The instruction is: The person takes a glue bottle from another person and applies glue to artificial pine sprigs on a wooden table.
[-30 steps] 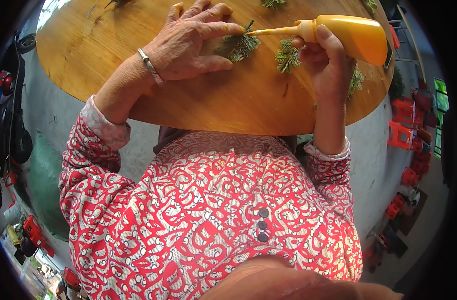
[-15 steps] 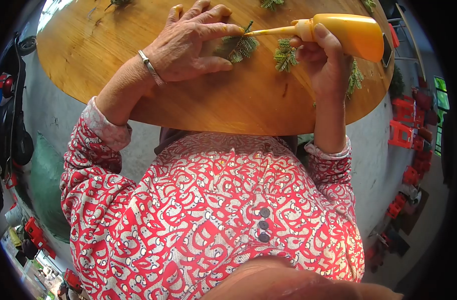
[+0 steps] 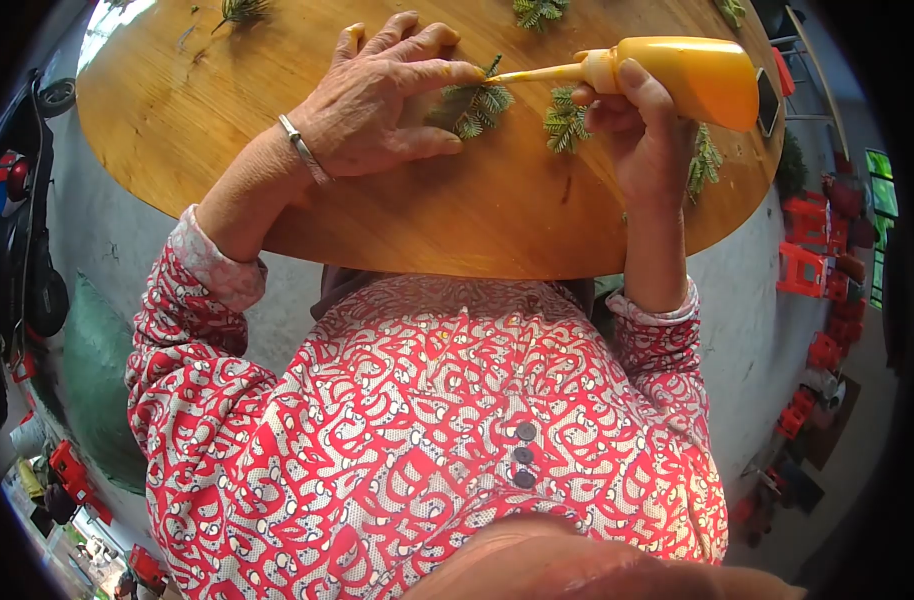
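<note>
My left hand (image 3: 377, 110) lies on the wooden table (image 3: 407, 225), fingers spread, with yellow smears on the fingertips. Its index fingertip reaches the upper end of a small green conifer sprig (image 3: 480, 108), and the thumb lies apart below. My right hand (image 3: 649, 130) is wrapped round a yellow squeeze bottle (image 3: 692, 80), tilted nearly level. The long nozzle (image 3: 537, 75) points left, its tip at the sprig's stem close to my left index finger. Whether the tip touches the stem is hard to tell. Another sprig (image 3: 567, 120) lies just left of my right hand.
More sprigs lie around the table: one at the far left (image 3: 241, 10), one at the back (image 3: 540, 11), one by my right wrist (image 3: 704, 165). A dark flat object (image 3: 768, 102) rests at the right edge. Red stools (image 3: 805, 265) stand on the floor to the right.
The whole view has shifted slightly, with the table and hands a little lower in it. Both hands keep nearly the same pose, and the nozzle tip stays by the sprig's stem.
</note>
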{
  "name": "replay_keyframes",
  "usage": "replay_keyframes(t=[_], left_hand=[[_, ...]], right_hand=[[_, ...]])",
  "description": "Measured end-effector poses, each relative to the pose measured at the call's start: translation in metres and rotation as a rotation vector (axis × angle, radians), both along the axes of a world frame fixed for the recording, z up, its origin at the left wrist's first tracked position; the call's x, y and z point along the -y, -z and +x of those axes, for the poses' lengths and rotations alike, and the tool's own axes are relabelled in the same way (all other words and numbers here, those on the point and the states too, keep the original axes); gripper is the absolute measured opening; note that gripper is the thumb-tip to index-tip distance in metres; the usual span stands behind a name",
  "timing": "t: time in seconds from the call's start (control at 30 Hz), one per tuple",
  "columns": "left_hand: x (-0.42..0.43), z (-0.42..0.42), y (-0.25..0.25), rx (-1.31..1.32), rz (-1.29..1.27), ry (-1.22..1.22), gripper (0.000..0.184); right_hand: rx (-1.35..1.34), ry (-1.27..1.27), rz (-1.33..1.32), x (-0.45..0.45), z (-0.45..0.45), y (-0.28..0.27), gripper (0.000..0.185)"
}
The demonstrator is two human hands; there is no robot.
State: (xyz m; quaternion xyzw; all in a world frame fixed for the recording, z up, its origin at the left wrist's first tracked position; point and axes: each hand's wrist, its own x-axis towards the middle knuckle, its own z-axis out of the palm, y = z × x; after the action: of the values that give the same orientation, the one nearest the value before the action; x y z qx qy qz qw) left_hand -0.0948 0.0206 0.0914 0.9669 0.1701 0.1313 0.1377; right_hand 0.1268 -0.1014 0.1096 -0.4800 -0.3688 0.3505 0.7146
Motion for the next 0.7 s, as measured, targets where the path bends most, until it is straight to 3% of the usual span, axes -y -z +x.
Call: replay_keyframes(t=[0.7], left_hand=[[0.0019,0.0014,-0.0021,-0.006,-0.031,-0.018,0.061]], right_hand=[[0.009,0.109,0.005,-0.0006,0.0002,-0.0029,0.023]])
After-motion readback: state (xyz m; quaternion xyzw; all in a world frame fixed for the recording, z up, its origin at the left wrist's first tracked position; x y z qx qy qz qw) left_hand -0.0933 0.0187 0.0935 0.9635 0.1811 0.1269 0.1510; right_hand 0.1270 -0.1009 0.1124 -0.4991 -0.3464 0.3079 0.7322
